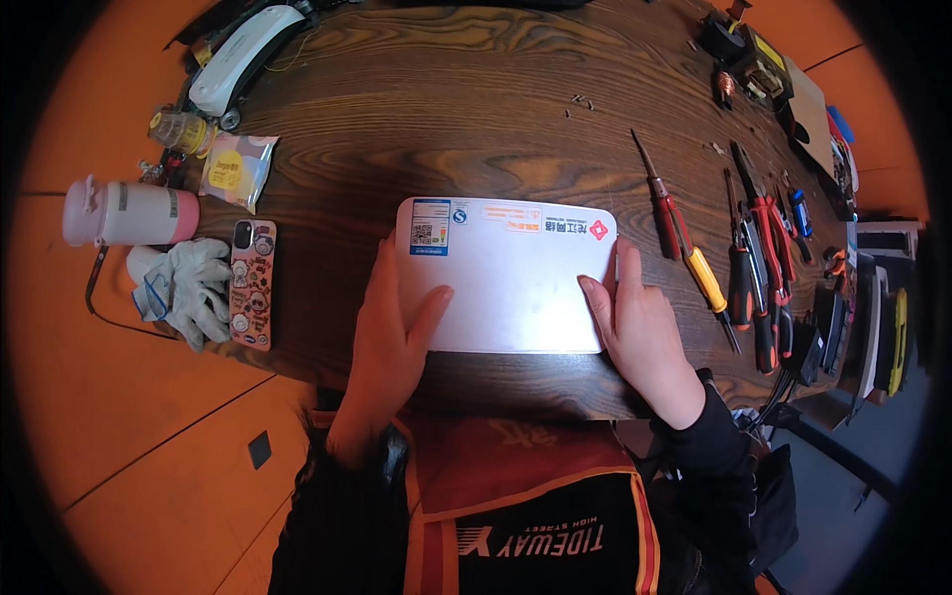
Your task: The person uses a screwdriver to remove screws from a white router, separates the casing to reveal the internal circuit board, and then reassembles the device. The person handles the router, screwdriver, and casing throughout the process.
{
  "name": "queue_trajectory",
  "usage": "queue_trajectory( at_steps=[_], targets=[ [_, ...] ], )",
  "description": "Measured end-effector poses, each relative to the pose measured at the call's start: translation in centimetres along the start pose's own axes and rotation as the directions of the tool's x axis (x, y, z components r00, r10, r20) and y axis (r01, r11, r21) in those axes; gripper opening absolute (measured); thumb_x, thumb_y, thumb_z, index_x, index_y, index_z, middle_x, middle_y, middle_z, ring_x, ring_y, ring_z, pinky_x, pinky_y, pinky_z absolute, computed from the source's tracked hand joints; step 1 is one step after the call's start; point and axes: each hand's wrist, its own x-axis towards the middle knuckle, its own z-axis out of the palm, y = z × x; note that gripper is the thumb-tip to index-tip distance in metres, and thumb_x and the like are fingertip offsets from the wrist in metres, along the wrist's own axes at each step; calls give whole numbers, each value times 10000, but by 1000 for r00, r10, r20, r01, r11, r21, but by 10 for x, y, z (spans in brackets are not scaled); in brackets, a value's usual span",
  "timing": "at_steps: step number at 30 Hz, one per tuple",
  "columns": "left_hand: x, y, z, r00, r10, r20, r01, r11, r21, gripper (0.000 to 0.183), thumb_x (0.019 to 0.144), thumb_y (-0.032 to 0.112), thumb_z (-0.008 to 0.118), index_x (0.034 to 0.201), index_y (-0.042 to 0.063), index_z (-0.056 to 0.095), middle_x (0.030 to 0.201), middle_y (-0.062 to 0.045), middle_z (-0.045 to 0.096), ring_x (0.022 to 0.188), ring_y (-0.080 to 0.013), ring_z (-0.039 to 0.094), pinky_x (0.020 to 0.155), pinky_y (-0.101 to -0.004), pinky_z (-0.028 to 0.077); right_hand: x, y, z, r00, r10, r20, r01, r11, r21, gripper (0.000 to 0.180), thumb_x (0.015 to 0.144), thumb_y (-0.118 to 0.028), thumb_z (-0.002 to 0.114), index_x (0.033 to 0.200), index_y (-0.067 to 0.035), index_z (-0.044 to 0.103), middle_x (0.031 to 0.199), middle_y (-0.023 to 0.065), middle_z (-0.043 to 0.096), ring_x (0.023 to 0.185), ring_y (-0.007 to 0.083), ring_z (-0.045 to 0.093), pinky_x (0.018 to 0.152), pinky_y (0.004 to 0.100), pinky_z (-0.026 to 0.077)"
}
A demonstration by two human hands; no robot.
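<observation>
Before me is a flat white plastic device with rounded corners, a blue-and-white label with a printed code, and other writing along its far edge. My left hand grips its left side, thumb on the top face. On the opposite side my right hand holds the edge, its thumb also resting on top. The fingers of both hands are partly hidden by the device. Whether its underside touches the wooden table cannot be told.
At right lie screwdrivers with red and yellow handles, and red-handled pliers. Several small screws are scattered at the far side. Leftward are a phone in a pink patterned case, work gloves, a bottle and a packet.
</observation>
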Motion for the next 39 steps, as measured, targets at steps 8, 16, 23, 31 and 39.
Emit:
queue_trajectory(
  at_steps=[8,16,23,31,39],
  targets=[
    [2,0,-2,992,124,18,-123,938,324,602,904,225,538,1350,-48,240,1236,-276,369,1112,-401,403,952,-467,358,-1,-6,4,999,11,-39,-15,992,-123,496,917,-310,503,1214,50,335,591,180,595,527,366,602,445,430,476],
    [8,6,-2,997,70,23,-73,925,372,600,915,304,520,1315,-60,260,1094,-302,453,963,-424,511,819,-451,451,3,-11,10,978,-40,-204,33,999,-39,371,911,-251,514,1113,34,392,804,252,570,626,413,596,507,463,494],
    [26,8,-6,993,91,82,-119,870,479,515,934,375,465,1162,-63,316,945,-322,557,800,-467,591,671,-473,506,20,4,-11,1000,-13,-21,17,981,194,301,894,-242,540,811,45,508,732,242,597,734,407,597,681,438,469],
    [34,22,-10,990,-73,123,9,892,453,483,943,424,419,1050,-41,344,815,-295,611,764,-413,625,666,-447,513,24,10,-20,994,-31,107,9,980,197,287,906,-259,578,872,16,501,670,49,559,578,90,512,547,237,433],
    [32,5,0,993,110,49,-112,689,716,528,933,477,388,1089,-26,364,751,-242,631,658,-383,639,581,-455,517,13,11,-14,989,-74,126,70,997,35,804,855,-439,591,1398,4,198,1208,254,457,1132,374,488,915,408,417]
  ],
)
